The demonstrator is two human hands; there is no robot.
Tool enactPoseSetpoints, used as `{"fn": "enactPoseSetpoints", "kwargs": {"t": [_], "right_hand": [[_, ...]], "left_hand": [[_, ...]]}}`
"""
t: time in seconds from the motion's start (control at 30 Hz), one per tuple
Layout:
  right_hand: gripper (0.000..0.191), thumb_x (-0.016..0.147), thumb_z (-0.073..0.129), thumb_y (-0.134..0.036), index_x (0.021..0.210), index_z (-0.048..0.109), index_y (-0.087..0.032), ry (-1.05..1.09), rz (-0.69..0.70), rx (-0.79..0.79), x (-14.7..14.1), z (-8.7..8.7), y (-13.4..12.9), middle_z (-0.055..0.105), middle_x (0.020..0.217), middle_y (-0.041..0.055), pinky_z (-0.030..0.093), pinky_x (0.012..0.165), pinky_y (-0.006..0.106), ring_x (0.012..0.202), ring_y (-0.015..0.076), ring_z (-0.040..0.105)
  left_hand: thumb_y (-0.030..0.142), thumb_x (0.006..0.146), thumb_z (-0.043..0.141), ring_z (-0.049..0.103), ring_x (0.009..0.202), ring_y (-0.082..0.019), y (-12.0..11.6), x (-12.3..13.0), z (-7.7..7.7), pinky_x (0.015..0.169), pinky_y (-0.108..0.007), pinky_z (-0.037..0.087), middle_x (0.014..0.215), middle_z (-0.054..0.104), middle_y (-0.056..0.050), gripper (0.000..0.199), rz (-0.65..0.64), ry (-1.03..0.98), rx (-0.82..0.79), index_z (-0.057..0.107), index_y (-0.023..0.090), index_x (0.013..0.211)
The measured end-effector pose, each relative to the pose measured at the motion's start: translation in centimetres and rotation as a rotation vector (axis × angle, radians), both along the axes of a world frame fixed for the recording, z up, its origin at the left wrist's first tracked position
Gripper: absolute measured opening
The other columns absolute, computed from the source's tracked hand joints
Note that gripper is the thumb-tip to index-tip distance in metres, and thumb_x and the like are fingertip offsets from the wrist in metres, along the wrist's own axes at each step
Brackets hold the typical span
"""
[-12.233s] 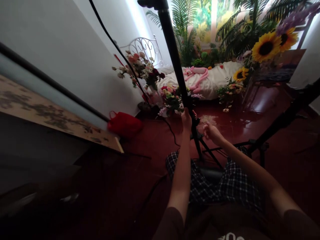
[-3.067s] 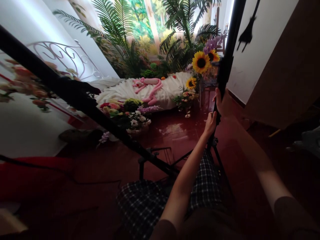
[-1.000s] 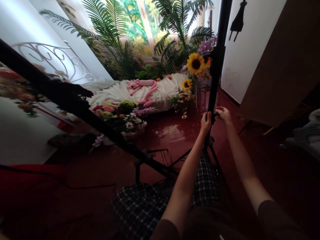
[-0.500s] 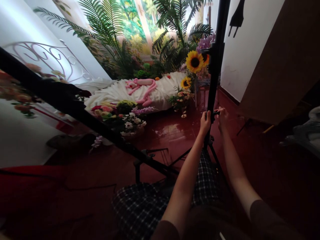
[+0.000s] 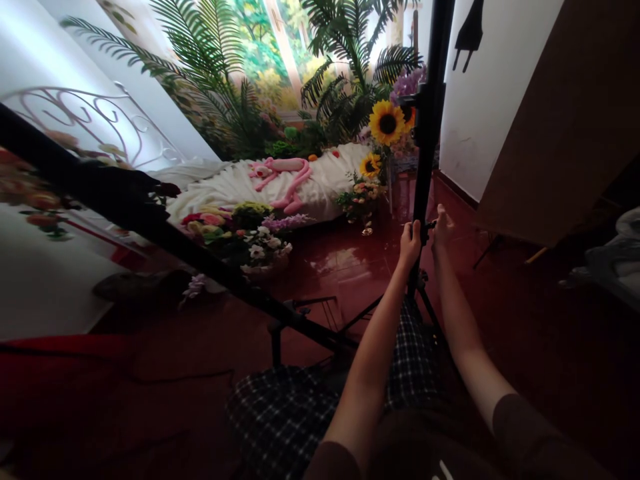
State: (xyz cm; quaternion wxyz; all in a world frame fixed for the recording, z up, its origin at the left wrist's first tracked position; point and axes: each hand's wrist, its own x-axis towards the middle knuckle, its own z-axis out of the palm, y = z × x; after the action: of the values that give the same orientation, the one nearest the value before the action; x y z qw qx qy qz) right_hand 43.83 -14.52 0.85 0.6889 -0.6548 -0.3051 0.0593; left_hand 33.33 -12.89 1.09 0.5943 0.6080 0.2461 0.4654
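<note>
My left hand is wrapped round the dark upright pole of a light stand, a little above where its legs spread. Just right of the pole, my right hand is at a small black tightening knob that sticks out sideways. One finger points up, and the others close in at the knob, partly hidden. A black power plug with two pins hangs near the top of the stand. The stand's lower part rises between my legs, in front of the checked cloth I wear.
Another thick black pole slants across the left side. Beyond it are flower arrangements, a white-draped bed with a pink plush toy, sunflowers and palms. A brown panel leans at the right.
My right hand has turned at the knob, with a finger now pointing more upward and the forearm slightly further left. My left hand keeps its hold on the pole.
</note>
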Motion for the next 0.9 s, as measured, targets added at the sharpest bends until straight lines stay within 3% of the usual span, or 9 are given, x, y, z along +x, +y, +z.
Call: {"fn": "enactPoseSetpoints", "kwargs": {"t": [0.1,0.2,0.3,0.37,0.43,0.47,0.6,0.8,0.9], "right_hand": [[0.05,0.093,0.037,-0.067,0.066,0.04,-0.025,0.176,-0.158,0.122,-0.7,0.4,0.0,0.045,0.057,-0.0021,0.042,0.059,0.027,0.063,0.0146,0.048],[0.048,0.089,0.046,-0.066,0.066,0.041,-0.025,0.204,-0.128,0.161,-1.0,0.5,-0.2,0.042,0.055,-0.0048,0.04,0.053,0.024,0.056,0.0118,0.045],[0.048,0.086,0.053,-0.064,0.064,0.039,-0.024,0.203,-0.112,0.198,-0.8,0.3,-0.3,0.039,0.054,-0.0064,0.038,0.051,0.022,0.052,0.0094,0.042],[0.049,0.084,0.056,-0.064,0.063,0.037,-0.024,0.209,-0.102,0.233,-0.6,0.1,-0.1,0.036,0.054,-0.0074,0.037,0.05,0.021,0.05,0.0087,0.04],[0.049,0.082,0.058,-0.064,0.063,0.036,-0.024,0.223,-0.096,0.257,-0.6,-0.2,0.0,0.034,0.053,-0.0077,0.035,0.048,0.022,0.049,0.0091,0.04],[0.049,0.081,0.058,-0.065,0.063,0.036,-0.024,0.235,-0.098,0.262,-0.6,-0.2,0.1,0.033,0.053,-0.0078,0.034,0.047,0.022,0.048,0.0096,0.04],[0.051,0.076,0.064,-0.065,0.063,0.036,-0.025,0.295,-0.086,0.285,-0.9,-0.3,0.1,0.033,0.052,-0.0083,0.032,0.042,0.023,0.044,0.0101,0.038],[0.05,0.077,0.064,-0.062,0.061,0.032,-0.026,0.331,-0.094,0.258,-1.0,0.2,-0.1,0.031,0.05,-0.0087,0.028,0.039,0.023,0.041,0.0094,0.033],[0.043,0.082,0.063,-0.05,0.06,0.035,-0.026,0.355,-0.152,0.243,-1.2,0.9,-0.2,0.034,0.051,-0.0073,0.029,0.04,0.025,0.042,0.0097,0.033]], "left_hand": [[0.06,0.095,0.044,0.058,0.072,-0.013,-0.7,-0.1,0.2,0.073,-0.025,0.044,0.078,0.062,-0.002,0.044,0.036,0.066,-0.05,0.058,0.018,0.091],[0.051,0.098,0.045,0.065,0.098,-0.019,-1.8,-1.0,-0.3,0.089,-0.03,0.047,0.105,0.07,-0.01,0.04,0.066,0.134,-0.067,0.062,0.017,0.111],[0.038,0.089,0.064,0.058,0.127,-0.023,-2.5,-3.6,-1.6,0.105,-0.033,0.044,0.138,0.061,-0.012,0.048,0.007,0.154,0.069,0.057,0.021,0.133],[0.033,0.08,0.074,0.064,0.119,-0.023,-2.4,-6.5,-2.2,0.099,-0.033,0.049,0.141,0.06,-0.011,0.063,-0.157,0.24,0.168,0.054,0.025,0.139],[0.034,0.081,0.071,0.071,0.1,-0.021,-1.5,-10.2,-2.0,0.089,-0.034,0.054,0.129,0.068,-0.01,0.055,-0.296,0.382,0.235,0.06,0.026,0.135],[0.035,0.083,0.068,0.071,0.098,-0.021,-0.9,-12.2,-1.6,0.09,-0.034,0.053,0.125,0.07,-0.01,0.048,-0.263,0.431,0.312,0.064,0.025,0.13],[0.041,0.089,0.059,0.07,0.09,-0.02,1.6,-21.2,1.7,0.085,-0.034,0.053,0.105,0.074,-0.006,0.027,0.158,0.465,0.521,0.071,0.025,0.108],[0.044,0.091,0.051,0.059,0.081,-0.021,2.5,-31.5,4.9,0.082,-0.039,0.05,0.082,0.062,-0.003,0.023,1.219,0.232,0.691,0.057,0.024,0.08],[0.044,0.09,0.052,0.058,0.095,-0.021,3.4,-33.4,4.5,0.092,-0.041,0.049,0.102,0.059,-0.005,0.022,1.403,0.114,0.596,0.053,0.024,0.099]]}}
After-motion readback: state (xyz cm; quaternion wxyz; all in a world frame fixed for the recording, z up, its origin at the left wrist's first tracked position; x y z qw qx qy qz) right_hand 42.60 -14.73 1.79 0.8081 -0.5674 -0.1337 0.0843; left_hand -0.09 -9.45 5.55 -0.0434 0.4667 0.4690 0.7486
